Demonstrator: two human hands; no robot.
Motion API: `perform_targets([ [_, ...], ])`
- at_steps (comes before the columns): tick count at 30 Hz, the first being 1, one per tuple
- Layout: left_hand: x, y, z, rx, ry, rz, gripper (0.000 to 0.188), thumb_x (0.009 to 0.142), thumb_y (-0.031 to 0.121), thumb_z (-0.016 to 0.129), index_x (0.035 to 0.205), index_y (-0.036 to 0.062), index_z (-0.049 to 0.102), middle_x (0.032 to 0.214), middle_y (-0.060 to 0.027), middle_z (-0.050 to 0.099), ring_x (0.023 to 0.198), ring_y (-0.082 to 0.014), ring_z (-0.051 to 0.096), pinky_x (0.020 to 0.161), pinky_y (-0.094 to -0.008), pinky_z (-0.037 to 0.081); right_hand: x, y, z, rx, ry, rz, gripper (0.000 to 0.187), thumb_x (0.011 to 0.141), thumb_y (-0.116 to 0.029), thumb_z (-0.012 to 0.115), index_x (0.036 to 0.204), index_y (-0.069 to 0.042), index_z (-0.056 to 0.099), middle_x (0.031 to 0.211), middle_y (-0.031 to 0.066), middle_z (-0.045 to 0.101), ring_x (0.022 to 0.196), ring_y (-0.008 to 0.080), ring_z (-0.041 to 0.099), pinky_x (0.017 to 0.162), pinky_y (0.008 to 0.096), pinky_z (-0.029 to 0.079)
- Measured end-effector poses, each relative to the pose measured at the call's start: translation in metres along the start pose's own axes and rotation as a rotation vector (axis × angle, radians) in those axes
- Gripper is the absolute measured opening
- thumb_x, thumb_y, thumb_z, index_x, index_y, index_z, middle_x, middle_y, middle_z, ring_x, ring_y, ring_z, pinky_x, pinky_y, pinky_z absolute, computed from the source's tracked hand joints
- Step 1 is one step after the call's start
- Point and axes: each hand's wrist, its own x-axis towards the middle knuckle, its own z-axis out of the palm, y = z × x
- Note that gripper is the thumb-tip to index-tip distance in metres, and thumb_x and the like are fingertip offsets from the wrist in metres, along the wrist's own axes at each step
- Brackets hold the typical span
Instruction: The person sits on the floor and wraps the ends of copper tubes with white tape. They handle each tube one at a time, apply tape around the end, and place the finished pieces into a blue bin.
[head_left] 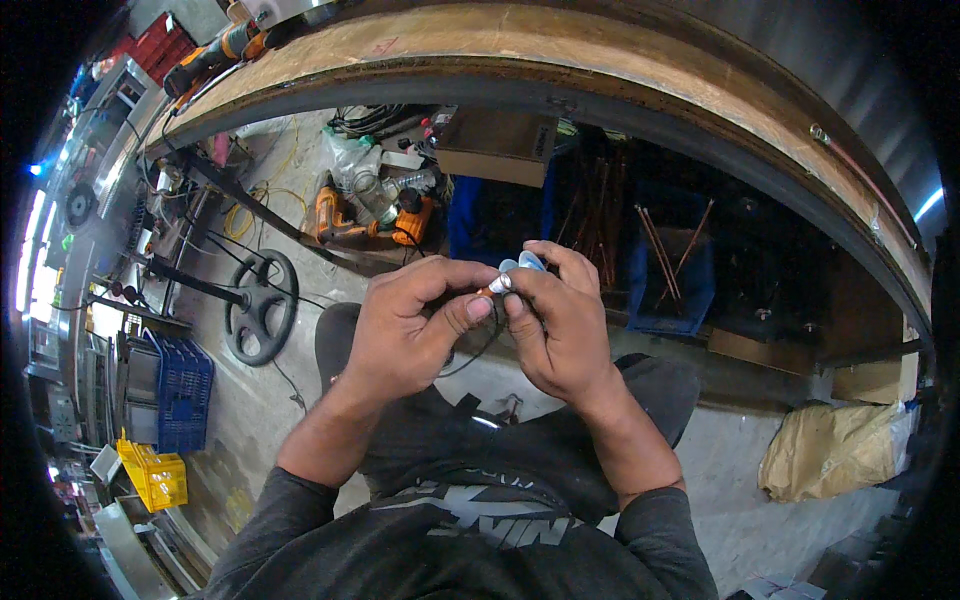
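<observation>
Nearest is the person's dark shirt (410, 540), and above the lap the 2 bare hands meet. The left hand (412, 325) has its thumb and index finger closed on a small silvery piece (501, 284) with an orange end, held between the 2 hands at fingertip height. The right hand (562, 325) grips the same piece from the other side, its fingers curled, with a pale blue piece (530, 261) showing among them. A thin dark cable (482, 356) curves just below the fingertips. Beyond, on the floor to the left, is a black spoked wheel (262, 307); farther forward are an orange drill (340, 212) and a cardboard box (495, 143), with a blue bin (672, 310) holding copper-coloured rods (655, 250) to the right. A wooden bench (500, 40) spans the far side.
</observation>
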Motion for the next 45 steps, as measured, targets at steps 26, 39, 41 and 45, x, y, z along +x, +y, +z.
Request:
perform_targets([
  [26, 0.002, 0.009, 0.013, -0.269, 0.005, -0.102, 0.020, 0.099, 0.016, 0.058, 0.113, 0.0004, 0.056, 0.079, -0.0030, 0.064, 0.063, -0.0046, 0.055, 0.057, -0.0212, 0.045, 0.002, -0.004, -0.003, 0.106, 0.046, 0.036, 0.024, 0.089, -0.026, 0.064, 0.101, -0.005, 0.067, 0.094, 0.0141, 0.065, 0.098, 0.0356, 0.058, 0.089, 0.0470, 0.042],
  [39, 0.010, 0.022, 0.007, -0.429, -0.138, -0.321, 0.020, 0.095, 0.011, 0.065, 0.108, -0.0009, 0.056, 0.087, -0.0044, 0.064, 0.077, -0.0044, 0.059, 0.067, -0.0207, 0.049, 0.000, 0.002, -0.013, -0.036, -0.002, 0.003, 0.029, 0.080, -0.025, 0.070, 0.103, -0.008, 0.068, 0.097, 0.0132, 0.067, 0.101, 0.0357, 0.059, 0.091, 0.0489, 0.042],
  [41, 0.009, 0.020, 0.007, -0.379, -0.120, -0.287, 0.019, 0.095, 0.011, 0.065, 0.108, -0.0013, 0.058, 0.087, -0.0046, 0.065, 0.077, -0.0054, 0.060, 0.068, -0.0218, 0.050, 0.000, 0.001, -0.010, -0.040, 0.008, 0.021, 0.029, 0.079, -0.024, 0.070, 0.103, -0.008, 0.068, 0.097, 0.0135, 0.068, 0.101, 0.0361, 0.059, 0.091, 0.0492, 0.042],
  [45, 0.007, 0.010, 0.015, -0.183, -0.042, -0.106, 0.019, 0.095, 0.013, 0.064, 0.107, -0.0013, 0.063, 0.087, -0.0061, 0.067, 0.075, -0.0100, 0.061, 0.069, -0.0247, 0.049, 0.002, 0.000, -0.011, -0.071, 0.008, 0.039, 0.028, 0.079, -0.023, 0.068, 0.103, -0.008, 0.068, 0.095, 0.0140, 0.068, 0.098, 0.0358, 0.061, 0.090, 0.0489, 0.043],
])
